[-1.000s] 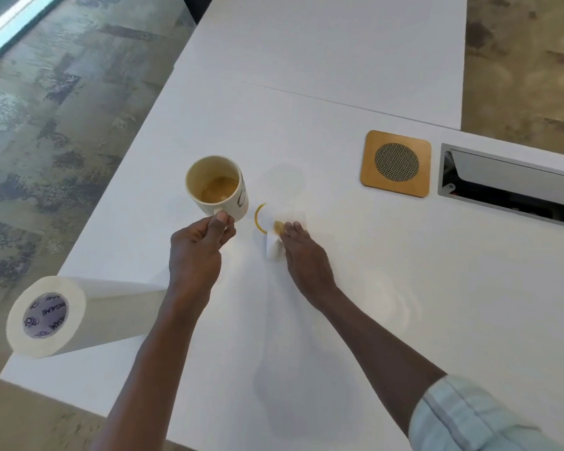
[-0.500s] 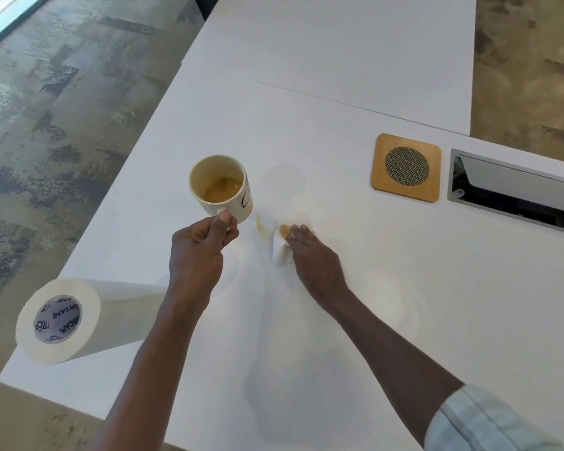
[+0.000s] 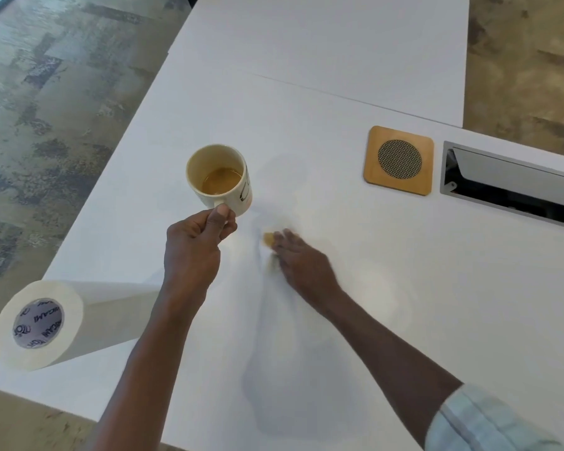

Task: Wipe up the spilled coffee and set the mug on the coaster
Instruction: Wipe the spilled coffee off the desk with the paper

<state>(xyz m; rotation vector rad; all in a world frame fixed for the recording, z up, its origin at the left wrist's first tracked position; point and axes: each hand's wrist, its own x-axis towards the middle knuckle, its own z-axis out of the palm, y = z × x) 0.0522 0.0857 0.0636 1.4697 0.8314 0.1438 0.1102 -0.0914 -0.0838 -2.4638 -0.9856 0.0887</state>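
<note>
My left hand (image 3: 194,247) grips the handle of a cream mug (image 3: 220,179) and holds it above the white table (image 3: 404,288); a little coffee shows in its bottom. Just right of it, my right hand (image 3: 302,260) presses a white paper tissue (image 3: 267,244) flat on the table, blurred with motion. The tissue carries a brown coffee stain at its far tip. A faint yellowish smear lies on the table around the tissue. The square wooden coaster (image 3: 399,160) with a round mesh centre lies bare at the far right, well apart from both hands.
A paper towel roll (image 3: 43,322) lies on its side at the table's near left corner. A metal cable hatch (image 3: 515,187) is set into the table right of the coaster. A seam crosses the table behind the mug. Patterned floor lies beyond the left edge.
The dark coffee ring beside the mug is gone from the table. My right hand has slid the tissue toward me and slightly right. The mug stays lifted in my left hand.
</note>
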